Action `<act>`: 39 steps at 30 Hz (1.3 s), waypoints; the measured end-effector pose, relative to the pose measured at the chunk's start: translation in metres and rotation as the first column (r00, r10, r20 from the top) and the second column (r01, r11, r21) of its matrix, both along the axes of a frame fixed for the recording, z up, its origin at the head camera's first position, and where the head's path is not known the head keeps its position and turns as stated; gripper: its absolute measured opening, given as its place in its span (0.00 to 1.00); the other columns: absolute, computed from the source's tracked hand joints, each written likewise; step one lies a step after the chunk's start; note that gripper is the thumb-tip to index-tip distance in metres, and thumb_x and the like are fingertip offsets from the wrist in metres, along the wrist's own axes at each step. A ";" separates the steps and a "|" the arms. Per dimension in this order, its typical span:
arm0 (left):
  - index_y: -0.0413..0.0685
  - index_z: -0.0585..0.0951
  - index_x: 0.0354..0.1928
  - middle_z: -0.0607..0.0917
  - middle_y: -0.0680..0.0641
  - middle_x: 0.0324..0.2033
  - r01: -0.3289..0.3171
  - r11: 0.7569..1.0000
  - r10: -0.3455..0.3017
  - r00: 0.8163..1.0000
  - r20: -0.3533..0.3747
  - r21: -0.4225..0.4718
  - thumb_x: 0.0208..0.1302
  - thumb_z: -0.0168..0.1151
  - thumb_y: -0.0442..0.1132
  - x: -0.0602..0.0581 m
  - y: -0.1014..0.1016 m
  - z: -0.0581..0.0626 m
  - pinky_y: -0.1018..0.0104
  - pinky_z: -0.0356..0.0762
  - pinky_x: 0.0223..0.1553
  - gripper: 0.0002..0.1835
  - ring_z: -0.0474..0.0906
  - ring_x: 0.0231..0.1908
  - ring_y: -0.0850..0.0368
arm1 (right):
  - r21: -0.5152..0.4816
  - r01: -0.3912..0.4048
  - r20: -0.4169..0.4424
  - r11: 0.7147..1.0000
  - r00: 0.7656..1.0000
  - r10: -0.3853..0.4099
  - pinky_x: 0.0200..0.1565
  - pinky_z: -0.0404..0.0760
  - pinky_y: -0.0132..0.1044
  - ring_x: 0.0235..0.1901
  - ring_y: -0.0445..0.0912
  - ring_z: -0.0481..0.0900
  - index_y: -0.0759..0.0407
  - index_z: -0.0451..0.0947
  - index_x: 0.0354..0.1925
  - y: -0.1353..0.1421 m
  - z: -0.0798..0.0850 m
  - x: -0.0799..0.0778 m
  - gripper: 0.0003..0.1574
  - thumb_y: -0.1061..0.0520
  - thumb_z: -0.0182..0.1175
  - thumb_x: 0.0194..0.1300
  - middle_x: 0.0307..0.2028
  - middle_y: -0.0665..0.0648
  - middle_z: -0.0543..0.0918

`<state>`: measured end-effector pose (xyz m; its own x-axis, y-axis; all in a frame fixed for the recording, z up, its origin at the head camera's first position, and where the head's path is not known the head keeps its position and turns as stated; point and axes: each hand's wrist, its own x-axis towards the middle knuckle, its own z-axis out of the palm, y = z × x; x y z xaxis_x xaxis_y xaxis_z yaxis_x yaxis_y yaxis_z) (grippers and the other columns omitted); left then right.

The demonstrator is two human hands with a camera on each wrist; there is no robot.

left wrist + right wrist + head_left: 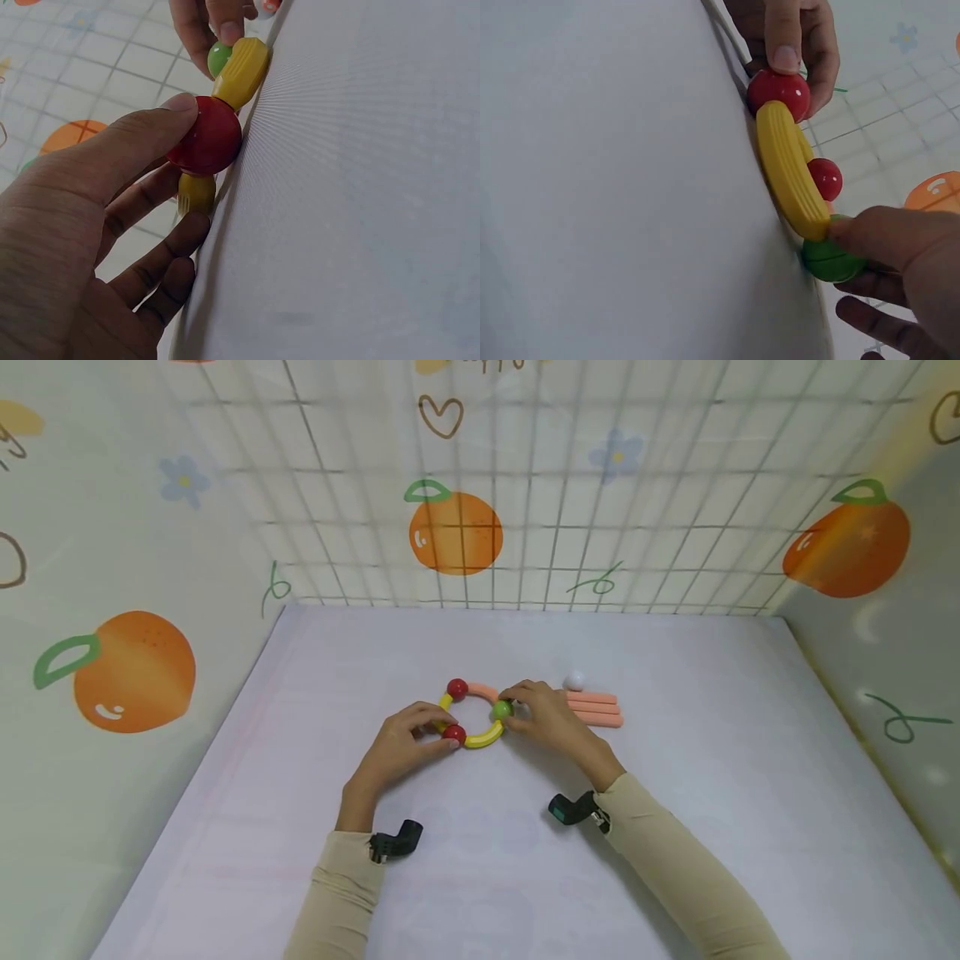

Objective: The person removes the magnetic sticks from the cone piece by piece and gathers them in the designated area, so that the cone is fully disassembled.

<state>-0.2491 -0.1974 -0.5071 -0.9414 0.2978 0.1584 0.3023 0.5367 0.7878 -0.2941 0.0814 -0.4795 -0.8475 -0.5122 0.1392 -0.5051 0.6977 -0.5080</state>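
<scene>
A ring of curved rods and balls lies on the table. My left hand (401,743) pinches its front red ball (453,735) between thumb and fingers. On the ring's right side, my right hand (551,718) grips the green ball (502,710), thumb near the end of the front yellow curved rod (787,169). That rod spans from the front red ball to the green one. Another red ball (457,689) sits at the back, joined to a salmon curved rod (482,691). A second yellow rod (196,193) on the left is partly hidden by my left fingers.
Several straight salmon rods (596,710) lie side by side just right of my right hand, partly covered by it. Behind them rests a white ball (574,681). A white wire grid (600,543) and printed cloth walls stand around the pale table (480,877).
</scene>
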 end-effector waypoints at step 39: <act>0.71 0.86 0.48 0.80 0.67 0.48 0.004 1.000 -0.004 1.000 0.029 0.013 0.58 0.75 0.54 0.000 0.000 0.000 0.58 0.76 0.48 0.15 0.77 0.46 0.61 | -0.251 0.126 -0.241 0.960 0.952 -0.188 0.50 0.62 0.52 0.47 0.52 0.78 0.61 0.82 0.49 0.076 0.034 0.016 0.23 0.60 0.76 0.55 0.45 0.55 0.83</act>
<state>-0.2487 -0.1973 -0.5067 -0.9445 0.2994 0.1352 0.2814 0.5251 0.8032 -0.2777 0.1578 -0.4454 -0.8326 -0.3036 0.4632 -0.5347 0.6587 -0.5294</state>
